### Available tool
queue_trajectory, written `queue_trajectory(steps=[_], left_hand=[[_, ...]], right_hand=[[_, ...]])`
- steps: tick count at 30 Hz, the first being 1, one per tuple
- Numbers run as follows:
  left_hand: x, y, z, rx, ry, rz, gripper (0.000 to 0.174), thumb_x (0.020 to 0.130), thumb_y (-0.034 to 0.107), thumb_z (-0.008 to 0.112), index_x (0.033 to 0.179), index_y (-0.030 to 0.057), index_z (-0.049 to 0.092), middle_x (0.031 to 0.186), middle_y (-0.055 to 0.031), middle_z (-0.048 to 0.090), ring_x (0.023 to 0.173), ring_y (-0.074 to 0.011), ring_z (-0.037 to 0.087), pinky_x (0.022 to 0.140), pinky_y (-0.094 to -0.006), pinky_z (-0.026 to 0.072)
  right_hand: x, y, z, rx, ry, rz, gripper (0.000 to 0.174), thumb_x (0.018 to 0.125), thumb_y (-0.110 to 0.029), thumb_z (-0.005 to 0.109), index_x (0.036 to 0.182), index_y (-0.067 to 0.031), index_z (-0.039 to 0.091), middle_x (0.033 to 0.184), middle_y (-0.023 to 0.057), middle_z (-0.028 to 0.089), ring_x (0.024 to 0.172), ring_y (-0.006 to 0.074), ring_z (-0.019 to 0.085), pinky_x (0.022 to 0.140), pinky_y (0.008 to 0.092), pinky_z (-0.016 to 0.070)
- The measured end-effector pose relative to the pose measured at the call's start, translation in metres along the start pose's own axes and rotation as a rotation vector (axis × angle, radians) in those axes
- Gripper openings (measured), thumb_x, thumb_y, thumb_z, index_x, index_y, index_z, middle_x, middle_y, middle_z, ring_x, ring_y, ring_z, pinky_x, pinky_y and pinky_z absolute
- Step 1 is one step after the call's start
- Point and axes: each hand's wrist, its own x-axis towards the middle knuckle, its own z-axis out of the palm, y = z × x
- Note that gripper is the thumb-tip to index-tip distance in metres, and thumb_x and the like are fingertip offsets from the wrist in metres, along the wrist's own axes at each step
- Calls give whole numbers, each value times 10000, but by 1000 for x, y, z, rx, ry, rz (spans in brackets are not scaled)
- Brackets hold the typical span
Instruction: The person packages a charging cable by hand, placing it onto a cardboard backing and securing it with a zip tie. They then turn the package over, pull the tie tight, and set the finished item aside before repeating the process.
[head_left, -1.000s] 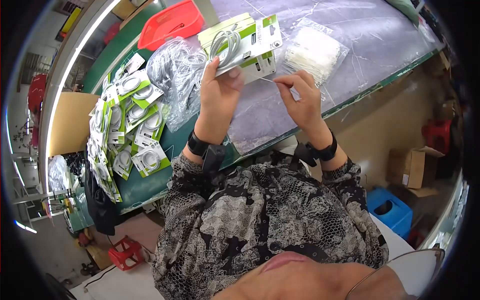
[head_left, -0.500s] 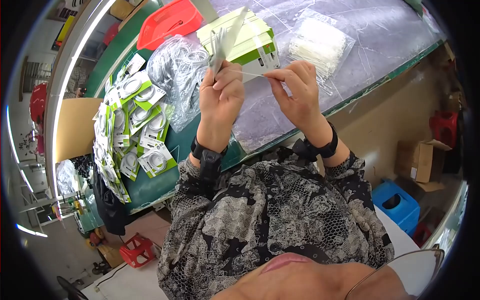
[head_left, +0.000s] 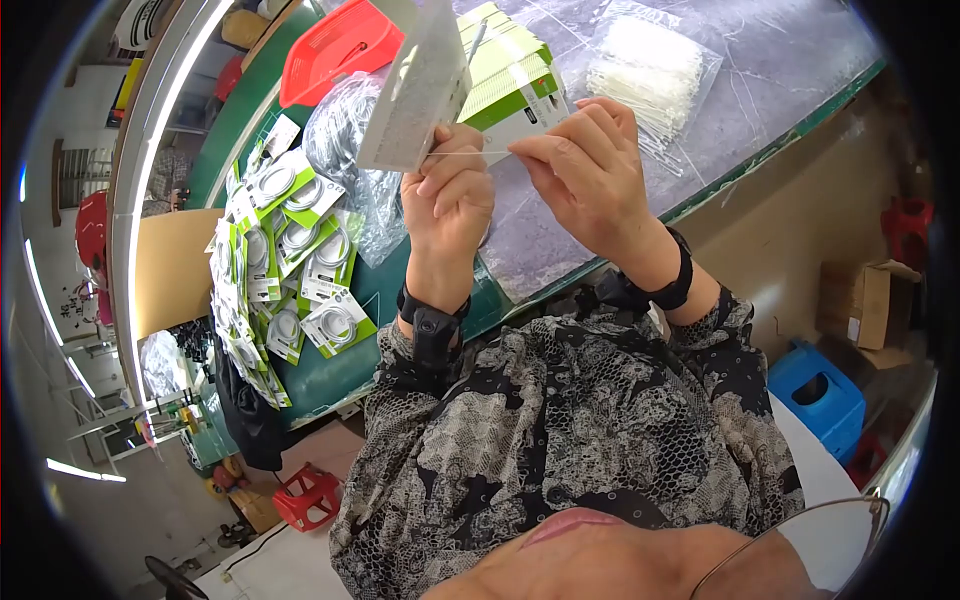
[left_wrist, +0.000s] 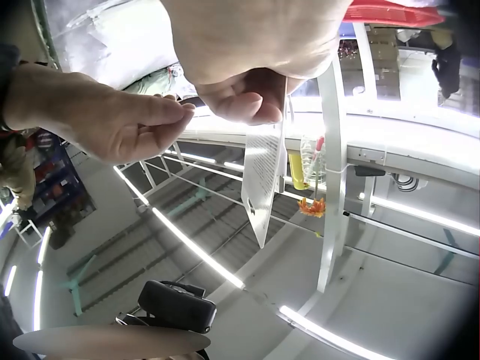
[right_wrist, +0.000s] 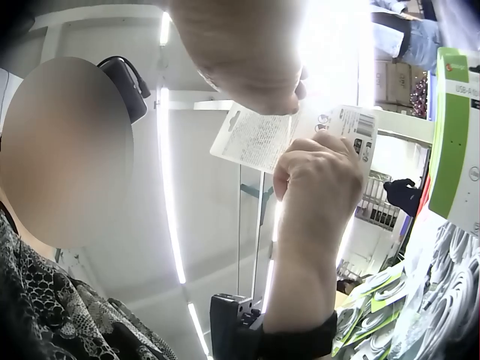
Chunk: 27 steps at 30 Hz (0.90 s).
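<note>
My left hand (head_left: pixel 448 205) grips a white printed cable packaging card (head_left: pixel 418 95), held up on edge with its back toward the head camera. The card's front, and any cable on it, is hidden in that view. Level with the card, the right hand (head_left: pixel 590 172) pinches the end of a thin white cable tie (head_left: pixel 478 153) between thumb and forefinger. The tie runs straight across to the left fingers at the card. In the right wrist view, fine print and a barcode show on the card (right_wrist: pixel 251 139), with the left hand (right_wrist: pixel 319 187) behind it.
A stack of green-and-white cards (head_left: pixel 515 85) stands just beyond the hands. To its right lies a bag of white cable ties (head_left: pixel 650 70). On the left are a clear bag of grey cables (head_left: pixel 345 125), a red basket (head_left: pixel 330 60) and a heap of carded cables (head_left: pixel 290 245).
The left hand has turned the card over, from its front with the coiled grey cable to its back. The right hand has moved slightly left, still pinching the tie.
</note>
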Motion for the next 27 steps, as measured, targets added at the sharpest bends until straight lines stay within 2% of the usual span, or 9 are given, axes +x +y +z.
queue_trajectory(steps=[11, 24, 27], left_hand=[[0, -3, 2, -73, -54, -31, 202, 933, 99, 458, 906, -99, 485, 686, -72, 457, 515, -115, 491, 351, -228, 340], [-4, -4, -1, -18, -44, 2, 210, 936, 107, 454, 907, -99, 482, 681, -62, 442, 518, -121, 485, 357, -226, 340], [-5, -3, -3, -2, -20, -1, 197, 938, 119, 460, 919, -75, 496, 681, -48, 424, 527, -126, 488, 357, -232, 339]], right_hand=[[0, -3, -2, -22, -19, -16, 224, 696, -36, 719, 900, -99, 653, 761, -4, 545, 713, 182, 508, 844, 380, 396], [0, -6, 2, -15, -49, -4, 186, 720, -52, 705, 896, -90, 655, 774, 0, 558, 734, 191, 522, 866, 397, 399], [0, -6, 5, -6, -52, 4, 185, 720, -45, 700, 894, -96, 658, 762, 1, 546, 725, 184, 512, 877, 395, 393]])
